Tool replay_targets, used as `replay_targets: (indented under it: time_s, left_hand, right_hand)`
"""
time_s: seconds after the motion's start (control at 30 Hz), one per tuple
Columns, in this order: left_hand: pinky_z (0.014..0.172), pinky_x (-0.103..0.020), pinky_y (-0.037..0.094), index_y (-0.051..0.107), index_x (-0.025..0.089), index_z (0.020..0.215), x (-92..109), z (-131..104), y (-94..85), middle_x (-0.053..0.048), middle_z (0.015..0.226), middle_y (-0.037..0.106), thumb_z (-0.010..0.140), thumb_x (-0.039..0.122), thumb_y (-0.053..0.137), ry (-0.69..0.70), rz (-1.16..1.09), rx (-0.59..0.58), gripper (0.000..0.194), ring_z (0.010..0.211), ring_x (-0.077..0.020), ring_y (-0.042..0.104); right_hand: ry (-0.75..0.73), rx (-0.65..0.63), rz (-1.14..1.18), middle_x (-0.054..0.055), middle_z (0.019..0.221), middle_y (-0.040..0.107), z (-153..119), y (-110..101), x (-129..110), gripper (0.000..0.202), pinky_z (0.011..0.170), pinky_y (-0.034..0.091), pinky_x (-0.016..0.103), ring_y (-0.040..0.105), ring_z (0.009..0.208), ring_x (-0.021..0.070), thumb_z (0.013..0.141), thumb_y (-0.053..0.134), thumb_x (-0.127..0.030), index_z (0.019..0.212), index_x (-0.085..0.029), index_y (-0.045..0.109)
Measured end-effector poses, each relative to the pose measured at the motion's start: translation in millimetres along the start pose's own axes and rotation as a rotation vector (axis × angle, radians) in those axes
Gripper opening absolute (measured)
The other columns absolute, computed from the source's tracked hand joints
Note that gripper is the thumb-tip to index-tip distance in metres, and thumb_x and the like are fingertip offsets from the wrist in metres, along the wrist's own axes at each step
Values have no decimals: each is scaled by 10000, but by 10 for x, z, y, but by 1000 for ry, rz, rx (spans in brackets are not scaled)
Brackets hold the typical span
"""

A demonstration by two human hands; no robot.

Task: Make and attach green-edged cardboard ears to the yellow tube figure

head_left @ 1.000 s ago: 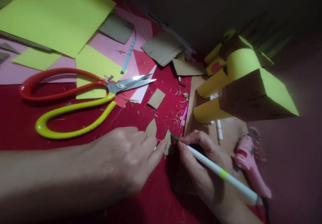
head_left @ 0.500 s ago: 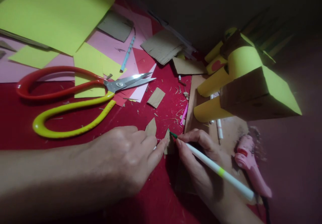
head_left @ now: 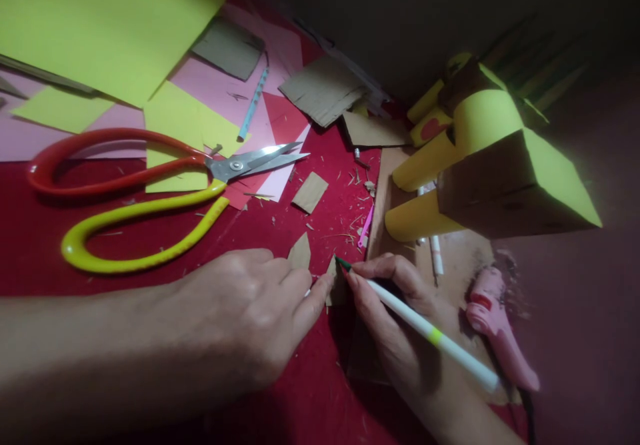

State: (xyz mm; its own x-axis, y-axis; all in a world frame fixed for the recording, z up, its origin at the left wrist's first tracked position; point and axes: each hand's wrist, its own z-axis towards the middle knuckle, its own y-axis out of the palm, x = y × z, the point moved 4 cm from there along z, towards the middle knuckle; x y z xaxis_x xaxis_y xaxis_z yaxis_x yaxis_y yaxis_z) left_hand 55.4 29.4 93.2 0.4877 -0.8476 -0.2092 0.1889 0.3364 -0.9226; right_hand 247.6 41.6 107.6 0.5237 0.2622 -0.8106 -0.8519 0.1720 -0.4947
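We see a small pointed cardboard piece [head_left: 337, 292] lying on the red work surface [head_left: 320, 378], its point facing away from us, partly hidden by the fingers at its left edge. At that point sits the green tip of a white marker [head_left: 407, 313] (a yellow-green band rings its barrel), which our right hand [head_left: 407, 358] pinches near the tip between thumb and fingers. Our left hand [head_left: 260, 315] lies palm down with a fingertip against the piece; we cannot tell whether its hidden fingers close on anything. Just beyond the left fingers we find a second pointed piece [head_left: 299, 253], and farther off a rectangular cardboard scrap [head_left: 310, 192]. To the left, scissors [head_left: 237, 166] with red and yellow handles lie slightly parted, near a light-blue pencil [head_left: 254, 105] and yellow sheets [head_left: 110, 25]. To the right we have a yellow tube-legged model [head_left: 487, 125] and a pink glue gun [head_left: 505, 342].
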Motion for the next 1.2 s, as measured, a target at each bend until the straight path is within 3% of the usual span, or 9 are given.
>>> replay_targets:
  time_s: [0.3,0.6,0.9,1.2]
  left_hand:
    - [700,-405,633,807,109,1429,-45,12,-6,-121,1115,894,1066,129,663,5,-2,77,391,827,-254,783]
    - [720,-435,634,741,71,1547,-15,-19,41,-160,1143,891,1067,162,676,-28,-9,72,493,857,-286,783]
    - [734,-412,604,807,122,1442,-32,-1,21,-128,1148,892,1093,140,665,-22,-36,82,378,833,-251,777]
    - [720,-437,657,722,74,1556,7,-27,56,-126,1132,906,1105,118,611,-28,-6,57,467,850,-274,808]
  right_hand:
    - [-2,18,-57,-85,564,675,-4,-58,-53,187,468,490,107,616,441,70,882,744,-150,727,-250,715]
    - [6,-5,-14,-68,599,758,41,-28,-80,159,502,536,84,694,474,73,864,779,-142,742,-243,767]
    - [68,55,-41,-82,514,652,15,-42,-92,182,441,479,108,590,409,74,824,730,-179,660,-253,700]
    - [48,29,0,-60,593,747,41,-14,-80,148,502,527,79,670,467,65,847,777,-160,721,-236,788]
